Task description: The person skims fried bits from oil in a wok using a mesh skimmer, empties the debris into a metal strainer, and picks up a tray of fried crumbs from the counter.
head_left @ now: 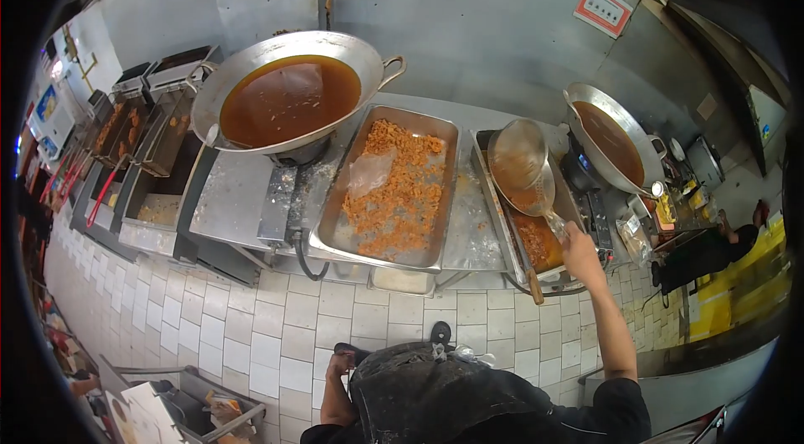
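My right hand (580,250) is closed around the handle of a large metal ladle (540,188). The ladle is over a deep steel tray (496,230) holding reddish-brown liquid and crumbs. At the ladle's bowl sits a round strainer (517,147) with brownish liquid showing in it; where the two touch is unclear. A wooden handle (534,286) sticks out over the tray's front edge. Low by my left side, my left hand (341,363) is curled closed, away from the counter; anything inside it is hidden.
A wide steel pan (335,222) holds orange fried crumbs and a clear scraper-like sheet (370,173). Woks of brown oil stand left (381,96) and right (578,94). Fryer baskets (167,142) are at far left. Another person (708,260) is at far right.
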`<action>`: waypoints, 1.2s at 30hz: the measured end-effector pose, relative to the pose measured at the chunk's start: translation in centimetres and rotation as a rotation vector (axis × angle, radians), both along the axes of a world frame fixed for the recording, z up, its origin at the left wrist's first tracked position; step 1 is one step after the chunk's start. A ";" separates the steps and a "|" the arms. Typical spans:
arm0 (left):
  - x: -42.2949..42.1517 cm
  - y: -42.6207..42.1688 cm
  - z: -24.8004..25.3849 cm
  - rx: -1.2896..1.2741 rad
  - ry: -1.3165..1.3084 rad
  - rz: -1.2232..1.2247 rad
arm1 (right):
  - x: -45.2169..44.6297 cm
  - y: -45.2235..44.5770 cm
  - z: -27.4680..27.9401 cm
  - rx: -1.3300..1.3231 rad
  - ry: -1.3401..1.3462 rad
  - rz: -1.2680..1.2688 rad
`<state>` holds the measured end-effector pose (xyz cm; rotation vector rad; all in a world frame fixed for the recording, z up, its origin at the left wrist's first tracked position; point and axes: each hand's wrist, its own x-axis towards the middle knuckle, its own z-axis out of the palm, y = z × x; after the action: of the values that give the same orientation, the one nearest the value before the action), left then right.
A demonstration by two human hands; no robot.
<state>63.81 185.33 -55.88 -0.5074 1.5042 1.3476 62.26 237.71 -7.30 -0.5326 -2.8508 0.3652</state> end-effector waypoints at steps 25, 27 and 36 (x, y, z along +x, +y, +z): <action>-3.1 -17.5 1.8 -0.199 0.054 0.207 | -6.8 -12.9 9.1 0.068 0.221 -0.204; -2.6 -17.6 2.2 -0.205 0.086 0.216 | -9.0 -14.9 13.8 0.116 0.189 -0.119; 2.6 -17.4 1.1 -0.133 0.035 0.402 | -24.3 -26.8 30.2 0.204 -0.168 0.410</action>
<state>66.45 167.90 -54.77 -0.9123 1.5821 1.5717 37.95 210.92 22.89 0.0676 -3.1030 0.0923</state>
